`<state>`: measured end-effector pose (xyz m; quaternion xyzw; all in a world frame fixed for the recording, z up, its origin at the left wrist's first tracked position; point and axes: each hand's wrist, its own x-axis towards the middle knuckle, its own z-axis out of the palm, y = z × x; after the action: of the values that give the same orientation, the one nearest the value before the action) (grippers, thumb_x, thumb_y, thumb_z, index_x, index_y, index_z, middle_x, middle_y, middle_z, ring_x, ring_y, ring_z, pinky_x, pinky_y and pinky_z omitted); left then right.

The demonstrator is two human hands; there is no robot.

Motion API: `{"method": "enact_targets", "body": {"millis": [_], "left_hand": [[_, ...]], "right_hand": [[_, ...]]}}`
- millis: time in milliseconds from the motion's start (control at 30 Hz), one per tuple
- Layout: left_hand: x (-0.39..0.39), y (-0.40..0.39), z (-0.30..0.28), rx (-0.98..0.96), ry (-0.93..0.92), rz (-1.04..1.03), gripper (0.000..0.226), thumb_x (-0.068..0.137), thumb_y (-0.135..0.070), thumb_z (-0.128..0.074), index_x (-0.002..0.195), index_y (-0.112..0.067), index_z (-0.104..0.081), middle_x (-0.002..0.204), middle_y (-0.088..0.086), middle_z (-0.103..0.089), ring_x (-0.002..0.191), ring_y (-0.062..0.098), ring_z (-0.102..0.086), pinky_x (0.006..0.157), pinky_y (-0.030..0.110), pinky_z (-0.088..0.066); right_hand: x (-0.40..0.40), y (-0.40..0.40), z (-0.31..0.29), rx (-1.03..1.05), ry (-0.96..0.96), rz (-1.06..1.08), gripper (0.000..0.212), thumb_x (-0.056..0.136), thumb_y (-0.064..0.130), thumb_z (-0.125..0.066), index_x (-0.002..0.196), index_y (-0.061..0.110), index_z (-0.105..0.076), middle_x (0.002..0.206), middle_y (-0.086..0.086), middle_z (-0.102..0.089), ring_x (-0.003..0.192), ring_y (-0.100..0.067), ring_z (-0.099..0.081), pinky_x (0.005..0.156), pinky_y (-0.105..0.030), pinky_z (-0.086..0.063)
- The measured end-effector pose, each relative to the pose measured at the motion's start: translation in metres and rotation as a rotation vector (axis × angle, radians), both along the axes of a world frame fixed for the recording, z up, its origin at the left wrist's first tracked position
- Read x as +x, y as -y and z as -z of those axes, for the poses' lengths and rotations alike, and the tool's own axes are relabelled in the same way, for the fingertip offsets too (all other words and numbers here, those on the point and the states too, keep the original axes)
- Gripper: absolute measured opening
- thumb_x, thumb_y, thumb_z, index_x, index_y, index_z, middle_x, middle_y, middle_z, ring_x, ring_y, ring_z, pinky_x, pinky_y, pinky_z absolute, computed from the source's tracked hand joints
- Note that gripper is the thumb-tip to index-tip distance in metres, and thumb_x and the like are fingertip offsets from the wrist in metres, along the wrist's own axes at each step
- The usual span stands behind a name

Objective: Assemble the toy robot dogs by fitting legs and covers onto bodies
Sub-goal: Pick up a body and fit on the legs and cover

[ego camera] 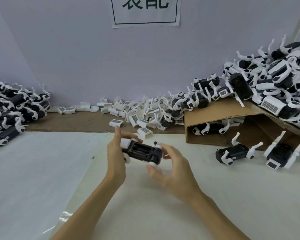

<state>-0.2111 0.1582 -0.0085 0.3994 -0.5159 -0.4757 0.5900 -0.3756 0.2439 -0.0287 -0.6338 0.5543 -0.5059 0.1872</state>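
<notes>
— What's being held, and where?

— A toy dog body (142, 152), glossy black plastic, boxy, with round white hubs at its corners, held just above the desk (215, 196) between both hands. The left hand (115, 158) curls its fingers over the far end, forefinger lifted; the right hand (170, 168) pinches the near end, thumb under a white hub.

— Beyond the fingers?

— Small white covers (137, 110) with ribbed grilles lie heaped along the wall. Right of the fingers, two dogs (260, 153) on their backs, white legs up, before a tipped cardboard box (220, 116) bearing a tall pile of dogs (274, 80). Left, another heap of dogs (10, 111).

— The surface and room?

— Smooth white sheeting over brown wood; a pale lilac wall (93, 58) with a paper sign (145, 11).

— Anything unclear?

— The sign's top is cut off, and the right fingertips blur.
</notes>
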Motion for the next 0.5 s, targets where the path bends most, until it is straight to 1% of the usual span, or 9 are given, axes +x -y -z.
{"method": "enact_targets", "body": {"millis": [33,100,133,167,233,300,367,433,500], "left_hand": [[0.000,-0.001,-0.001,0.014,0.018,0.067,0.067,0.102,-0.076,-0.034,0.092,-0.024,-0.075,0.104,0.009,-0.081,0.083,0.030,-0.062,0.059,0.031,-0.036],[0.002,0.001,-0.004,0.082,0.079,0.215,0.067,0.098,-0.079,-0.037,0.114,-0.024,-0.073,0.115,0.005,-0.080,0.101,0.032,-0.072,0.080,0.038,-0.044],[0.005,0.003,-0.006,0.133,0.119,0.299,0.067,0.099,-0.077,-0.043,0.123,-0.021,-0.071,0.116,0.007,-0.080,0.107,0.032,-0.075,0.091,0.040,-0.047],[0.006,0.003,-0.007,0.178,0.156,0.385,0.067,0.100,-0.072,-0.048,0.128,-0.015,-0.069,0.116,0.012,-0.079,0.107,0.036,-0.076,0.097,0.040,-0.050],[0.005,0.001,-0.009,0.241,0.198,0.484,0.064,0.100,-0.061,-0.055,0.130,-0.006,-0.070,0.114,0.020,-0.078,0.103,0.045,-0.076,0.097,0.040,-0.057],[0.000,-0.002,-0.009,0.281,0.183,0.455,0.062,0.098,-0.057,-0.059,0.123,-0.003,-0.073,0.110,0.022,-0.079,0.098,0.047,-0.075,0.089,0.038,-0.060],[-0.003,-0.003,-0.007,0.290,0.144,0.405,0.062,0.096,-0.056,-0.063,0.115,0.002,-0.075,0.106,0.023,-0.079,0.085,0.043,-0.075,0.079,0.038,-0.062],[-0.003,-0.002,-0.006,0.276,0.120,0.373,0.065,0.094,-0.057,-0.067,0.106,0.006,-0.077,0.101,0.023,-0.079,0.073,0.041,-0.073,0.075,0.039,-0.063],[0.000,-0.001,-0.005,0.256,0.122,0.373,0.064,0.093,-0.061,-0.069,0.105,0.001,-0.080,0.101,0.021,-0.079,0.076,0.041,-0.074,0.078,0.040,-0.064]], "right_hand": [[-0.003,0.000,-0.003,0.022,0.072,0.007,0.053,0.079,0.058,-0.074,0.123,0.029,-0.067,0.111,0.012,-0.071,0.108,-0.008,-0.064,0.095,-0.020,-0.049],[-0.012,0.003,-0.009,0.110,0.296,0.043,0.055,0.074,0.070,-0.072,0.106,0.025,-0.077,0.096,0.005,-0.078,0.091,-0.013,-0.072,0.085,-0.034,-0.059],[-0.018,0.005,-0.013,0.195,0.408,0.060,0.060,0.072,0.074,-0.071,0.098,0.021,-0.080,0.089,0.000,-0.079,0.084,-0.016,-0.074,0.077,-0.036,-0.061],[-0.024,0.006,-0.017,0.309,0.502,0.060,0.063,0.071,0.076,-0.070,0.094,0.018,-0.082,0.086,-0.005,-0.079,0.080,-0.017,-0.075,0.070,-0.034,-0.060],[-0.034,0.005,-0.023,0.509,0.625,0.025,0.063,0.078,0.073,-0.071,0.098,0.015,-0.082,0.090,-0.013,-0.080,0.082,-0.019,-0.077,0.066,-0.029,-0.056],[-0.040,0.006,-0.023,0.604,0.655,0.010,0.066,0.082,0.071,-0.068,0.104,0.010,-0.080,0.093,-0.016,-0.080,0.083,-0.022,-0.079,0.067,-0.029,-0.055],[-0.039,0.007,-0.021,0.630,0.633,0.021,0.075,0.079,0.074,-0.067,0.100,0.003,-0.079,0.092,-0.016,-0.080,0.081,-0.023,-0.078,0.066,-0.029,-0.054],[-0.036,0.008,-0.020,0.643,0.590,0.009,0.077,0.080,0.074,-0.064,0.095,0.000,-0.078,0.092,-0.015,-0.080,0.081,-0.024,-0.077,0.066,-0.029,-0.054],[-0.033,0.008,-0.020,0.634,0.557,0.003,0.076,0.083,0.070,-0.061,0.097,-0.003,-0.078,0.092,-0.014,-0.080,0.082,-0.024,-0.077,0.069,-0.030,-0.055]]}}
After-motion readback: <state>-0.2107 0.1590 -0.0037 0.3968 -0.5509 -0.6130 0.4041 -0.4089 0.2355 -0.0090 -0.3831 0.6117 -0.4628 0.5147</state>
